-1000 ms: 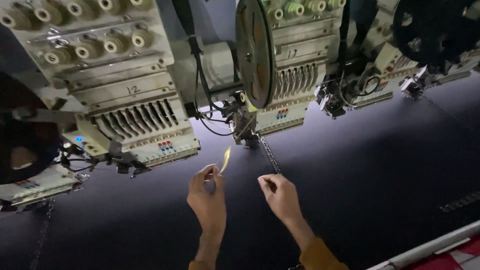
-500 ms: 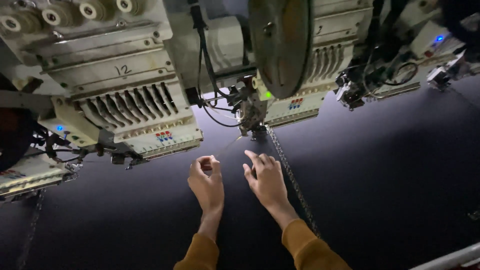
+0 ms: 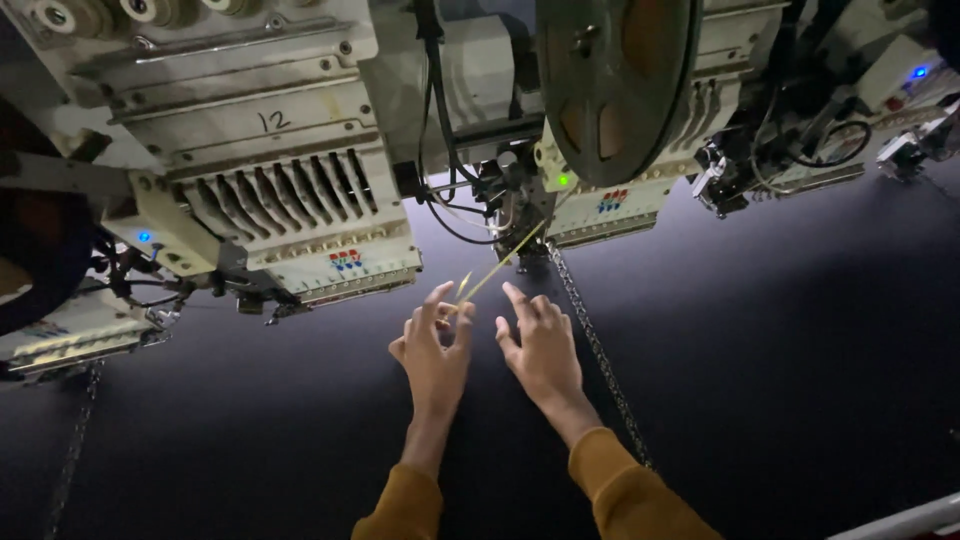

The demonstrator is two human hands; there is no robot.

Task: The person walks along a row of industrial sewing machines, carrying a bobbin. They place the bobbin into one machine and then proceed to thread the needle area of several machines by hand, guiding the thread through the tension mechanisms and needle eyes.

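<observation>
My left hand (image 3: 432,348) reaches up over dark fabric (image 3: 780,350) and pinches the end of a thin yellow strip (image 3: 500,265) between its fingertips. The strip runs taut, up and to the right, to the needle area (image 3: 520,205) of an embroidery machine head. My right hand (image 3: 542,348) is just beside the left one, fingers spread and holding nothing, a little below the strip. Both sleeves are mustard coloured.
A large dark reel (image 3: 620,90) hangs on the head above my hands. Another cream machine head (image 3: 290,200) with slotted levers stands to the left. A stitched chain-like line (image 3: 600,355) runs down the fabric right of my right hand. A pale rail (image 3: 900,520) crosses the bottom right corner.
Both hands moved up toward the needle area and closer together. The view came nearer to the machine. The yellow strip now stretches taut from the left fingers to the head.
</observation>
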